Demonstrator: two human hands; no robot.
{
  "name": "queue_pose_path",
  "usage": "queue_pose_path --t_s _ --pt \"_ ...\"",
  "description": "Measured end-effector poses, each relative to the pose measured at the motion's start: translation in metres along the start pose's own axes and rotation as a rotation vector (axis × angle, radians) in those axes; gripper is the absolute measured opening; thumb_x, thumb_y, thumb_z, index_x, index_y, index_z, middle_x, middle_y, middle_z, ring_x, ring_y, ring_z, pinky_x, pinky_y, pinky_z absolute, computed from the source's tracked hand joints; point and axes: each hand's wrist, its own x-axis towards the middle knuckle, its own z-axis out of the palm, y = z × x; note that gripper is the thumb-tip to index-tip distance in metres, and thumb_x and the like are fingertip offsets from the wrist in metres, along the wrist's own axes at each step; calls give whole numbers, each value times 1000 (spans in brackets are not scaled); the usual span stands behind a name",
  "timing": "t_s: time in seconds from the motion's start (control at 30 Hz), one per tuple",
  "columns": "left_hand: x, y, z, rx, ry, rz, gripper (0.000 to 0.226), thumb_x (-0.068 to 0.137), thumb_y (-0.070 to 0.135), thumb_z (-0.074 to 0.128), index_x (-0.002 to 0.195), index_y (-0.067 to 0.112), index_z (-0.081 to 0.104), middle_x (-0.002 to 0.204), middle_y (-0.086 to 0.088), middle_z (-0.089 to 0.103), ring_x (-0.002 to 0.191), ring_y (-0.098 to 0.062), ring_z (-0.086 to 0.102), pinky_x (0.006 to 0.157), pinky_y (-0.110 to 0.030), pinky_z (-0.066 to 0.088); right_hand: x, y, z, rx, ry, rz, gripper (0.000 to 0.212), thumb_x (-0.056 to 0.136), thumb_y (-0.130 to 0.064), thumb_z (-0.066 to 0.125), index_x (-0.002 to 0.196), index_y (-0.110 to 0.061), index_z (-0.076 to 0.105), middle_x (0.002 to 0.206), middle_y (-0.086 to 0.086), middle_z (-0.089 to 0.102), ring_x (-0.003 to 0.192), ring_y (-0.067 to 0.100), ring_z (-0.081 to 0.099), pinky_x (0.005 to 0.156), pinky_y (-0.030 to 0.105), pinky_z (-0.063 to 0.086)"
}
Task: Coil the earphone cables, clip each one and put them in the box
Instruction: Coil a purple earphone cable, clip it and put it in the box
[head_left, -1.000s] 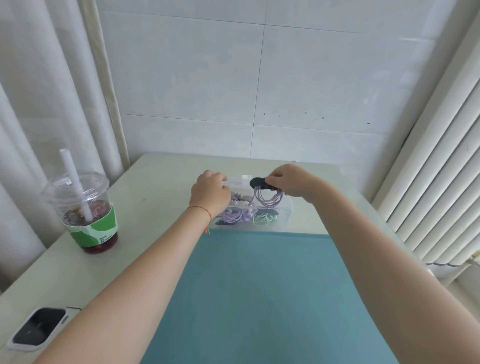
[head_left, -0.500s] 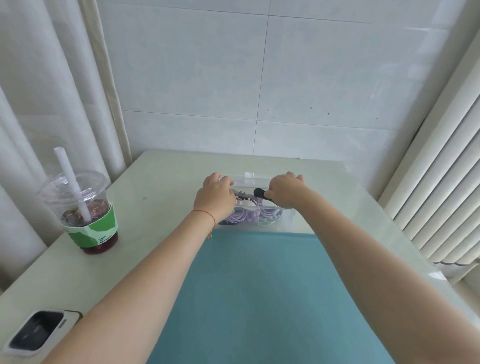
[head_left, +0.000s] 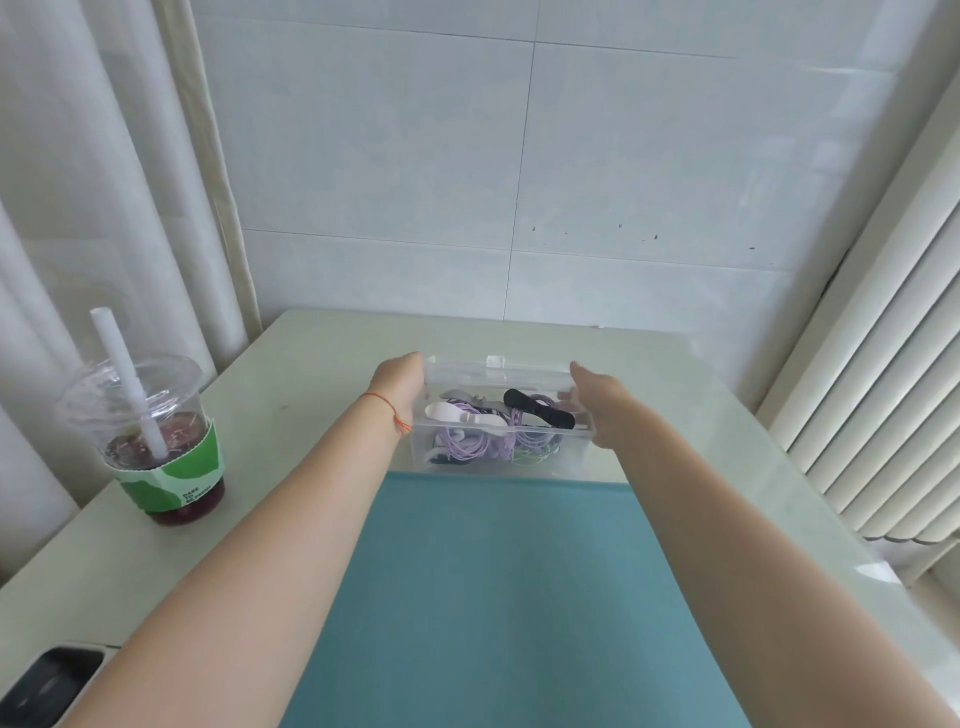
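Observation:
A clear plastic box (head_left: 574, 457) stands at the far edge of the teal mat (head_left: 493, 597). Inside lie purple coiled earphone cables (head_left: 467, 447), a green coil (head_left: 532, 458), a white clip (head_left: 457, 414) and a black clip (head_left: 540, 410) on a purple coil. The clear lid (head_left: 467, 371) with a small latch stands along the box's back top edge. My left hand (head_left: 400, 382) is at the lid's left end and my right hand (head_left: 597, 402) at its right end. The fingers of both hands are largely hidden behind the plastic.
An iced drink cup (head_left: 166, 447) with a straw stands on the table at the left. A phone (head_left: 47, 686) lies at the near left corner. A tiled wall is close behind the box, with a curtain on the left and blinds (head_left: 883, 389) on the right.
My right hand lowered the black-clipped purple coil into the box and let it go. Both hands then moved out to the two ends of the lid.

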Motion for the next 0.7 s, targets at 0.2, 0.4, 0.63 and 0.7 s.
queue_pose_path --t_s 0.2,0.4,0.63,0.7 --pt "-2 -11 -3 -108 -136 64 31 100 9 39 125 15 57 98 4 64 84 -15 55 86 -30 35 -1 2 5 273 -27 -141 31 104 -21 35 127 -25 55 121 -2 60 101 19 60 72 36 40" --pt "-20 -4 -7 -351 27 143 25 91 25 47 90 26 71 102 11 71 90 -5 61 71 -26 39 -22 -9 -13 542 -34 -255 36 87 -19 33 81 -15 68 103 -3 70 88 16 56 80 33 42" --pt "-51 7 -6 149 16 575 22 84 17 56 84 25 77 96 12 73 100 -5 63 86 -19 44 -71 -30 -10 -372 85 -587 27 85 -23 53 69 -17 74 62 6 61 58 16 45 57 27 34" --pt "-58 -2 -3 465 -2 684 23 86 14 56 91 21 77 105 8 72 107 -8 60 94 -20 41 -85 -28 1 -605 -6 -648 16 86 -25 59 83 -18 73 71 -2 59 64 14 50 58 25 37"
